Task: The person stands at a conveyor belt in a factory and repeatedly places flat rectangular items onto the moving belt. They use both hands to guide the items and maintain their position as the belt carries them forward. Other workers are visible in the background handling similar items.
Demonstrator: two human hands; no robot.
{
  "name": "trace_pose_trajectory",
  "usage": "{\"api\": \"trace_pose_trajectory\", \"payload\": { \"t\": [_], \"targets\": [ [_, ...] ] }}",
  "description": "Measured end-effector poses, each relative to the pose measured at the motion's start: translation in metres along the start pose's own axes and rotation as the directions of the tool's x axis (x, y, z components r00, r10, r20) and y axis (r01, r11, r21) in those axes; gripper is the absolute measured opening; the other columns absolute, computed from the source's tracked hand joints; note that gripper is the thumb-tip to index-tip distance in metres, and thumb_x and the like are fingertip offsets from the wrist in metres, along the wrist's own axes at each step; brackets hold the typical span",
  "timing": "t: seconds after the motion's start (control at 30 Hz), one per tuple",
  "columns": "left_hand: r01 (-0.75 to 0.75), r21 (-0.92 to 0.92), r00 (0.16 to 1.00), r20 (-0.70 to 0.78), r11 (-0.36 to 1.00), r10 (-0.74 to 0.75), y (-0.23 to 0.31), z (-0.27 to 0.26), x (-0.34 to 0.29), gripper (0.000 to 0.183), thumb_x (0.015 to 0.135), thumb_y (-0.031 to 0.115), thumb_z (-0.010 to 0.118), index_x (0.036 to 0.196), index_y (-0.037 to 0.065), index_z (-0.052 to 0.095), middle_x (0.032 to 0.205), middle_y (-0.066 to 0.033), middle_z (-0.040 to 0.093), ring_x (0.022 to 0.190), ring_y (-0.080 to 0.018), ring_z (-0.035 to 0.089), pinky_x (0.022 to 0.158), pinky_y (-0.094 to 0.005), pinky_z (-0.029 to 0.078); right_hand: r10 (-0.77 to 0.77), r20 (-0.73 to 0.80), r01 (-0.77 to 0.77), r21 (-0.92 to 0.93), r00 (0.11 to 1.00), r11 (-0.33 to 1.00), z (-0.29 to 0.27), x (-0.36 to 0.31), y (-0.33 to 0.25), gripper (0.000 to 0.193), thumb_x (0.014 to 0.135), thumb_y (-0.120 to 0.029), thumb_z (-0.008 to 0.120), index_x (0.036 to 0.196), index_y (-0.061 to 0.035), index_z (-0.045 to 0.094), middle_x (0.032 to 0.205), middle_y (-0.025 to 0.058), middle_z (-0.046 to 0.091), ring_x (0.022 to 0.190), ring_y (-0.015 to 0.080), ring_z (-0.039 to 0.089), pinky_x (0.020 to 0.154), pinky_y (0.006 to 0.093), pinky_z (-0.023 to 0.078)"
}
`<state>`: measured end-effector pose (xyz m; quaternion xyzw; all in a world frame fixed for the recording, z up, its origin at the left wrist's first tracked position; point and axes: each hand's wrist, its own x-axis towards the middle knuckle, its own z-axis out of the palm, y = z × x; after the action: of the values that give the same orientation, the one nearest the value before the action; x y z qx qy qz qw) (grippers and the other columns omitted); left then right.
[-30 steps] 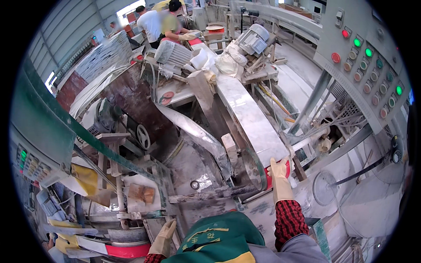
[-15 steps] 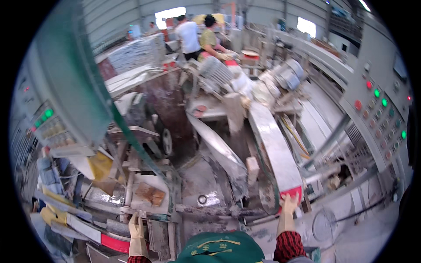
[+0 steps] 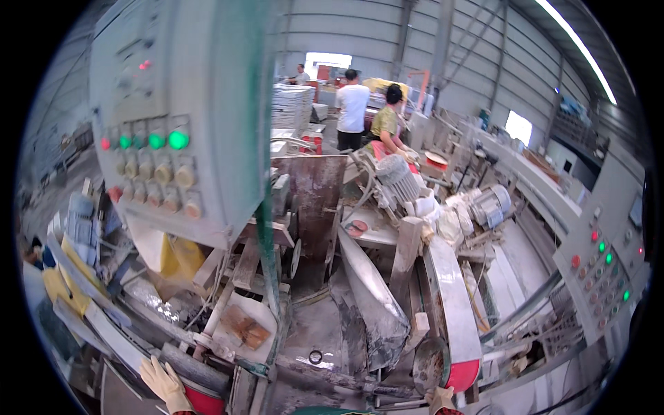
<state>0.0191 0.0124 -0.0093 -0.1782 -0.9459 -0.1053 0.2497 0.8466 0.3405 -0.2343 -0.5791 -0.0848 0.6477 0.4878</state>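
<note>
My left hand (image 3: pixel 164 384), in a cream glove, is open, its fingers spread beside a dark roller (image 3: pixel 197 369) and a curved red band (image 3: pixel 204 402) at the lower left. No object shows in it. At the lower edge, my right hand (image 3: pixel 440 399), gloved in the same way, is just below the rounded red end (image 3: pixel 463 375) of a long pale belt (image 3: pixel 449 297). It is partly cut off, and its finger pose is unclear. Left of that end sits a round wheel (image 3: pixel 430 363). A curved, wet metal guard (image 3: pixel 370 277) stretches away between the hands.
A control cabinet (image 3: pixel 169 131) with lit green buttons stands at the left, and another panel (image 3: pixel 605 263) at the right. Electric motors (image 3: pixel 490 206) sit beyond the belt. Two people (image 3: pixel 353 107) stand farther back near stacked slabs (image 3: pixel 291 107). A stained brown piece (image 3: pixel 245 330) lies near the left hand.
The view has swung left and upward, so the left cabinet looks larger. My left hand has shifted left, beside the roller, with fingers spread. My right hand sits lower against the red end.
</note>
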Motion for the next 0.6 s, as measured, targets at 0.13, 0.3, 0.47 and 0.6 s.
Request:
{"api": "trace_pose_trajectory", "payload": {
  "t": [0.13,0.3,0.47,0.6],
  "targets": [
    [0.055,-0.013,0.997,-0.045,0.998,-0.056,0.003,-0.026,0.001,0.045,0.087,0.023,0.058,0.125,0.001,0.051,0.141,-0.0235,0.041,0.130,-0.0436,0.034,0.109,-0.0508,0.025,-0.041,-0.043,0.032,-0.178,0.998,0.983,0.058,-0.010,0.015,0.079,0.087,-0.069,0.033,0.111,0.0025,0.056,0.089,0.0218,0.065,0.073,0.0388,0.063,0.063,0.0469,0.054],
    [0.072,-0.038,0.996,-0.045,0.997,-0.073,-0.003,-0.036,-0.001,0.045,0.086,0.022,0.060,0.125,0.000,0.052,0.141,-0.0239,0.041,0.131,-0.0440,0.034,0.110,-0.0504,0.024,-0.035,-0.010,0.032,-0.238,0.999,0.971,0.133,-0.056,0.017,0.072,0.088,-0.064,0.035,0.112,0.0011,0.055,0.090,0.0206,0.065,0.074,0.0369,0.063,0.063,0.0454,0.054],
    [0.038,-0.009,0.994,-0.101,0.999,-0.039,-0.008,-0.027,-0.001,0.053,0.082,0.024,0.064,0.127,0.001,0.050,0.137,-0.0241,0.043,0.128,-0.0420,0.038,0.109,-0.0490,0.026,-0.027,0.041,0.037,-0.271,0.999,0.962,0.178,-0.087,0.020,0.066,0.088,-0.059,0.037,0.114,-0.0004,0.054,0.090,0.0195,0.065,0.074,0.0350,0.063,0.063,0.0439,0.053],
    [0.333,-0.139,0.917,0.279,0.933,-0.286,-0.001,-0.078,0.048,0.066,0.077,0.028,0.071,0.133,0.003,0.045,0.135,-0.0221,0.046,0.125,-0.0393,0.041,0.106,-0.0484,0.029,-0.018,0.069,0.038,-0.294,0.997,0.955,0.201,-0.100,0.024,0.061,0.088,-0.054,0.039,0.116,-0.0015,0.053,0.090,0.0185,0.065,0.074,0.0335,0.063,0.062,0.0426,0.053]
  ]
}}
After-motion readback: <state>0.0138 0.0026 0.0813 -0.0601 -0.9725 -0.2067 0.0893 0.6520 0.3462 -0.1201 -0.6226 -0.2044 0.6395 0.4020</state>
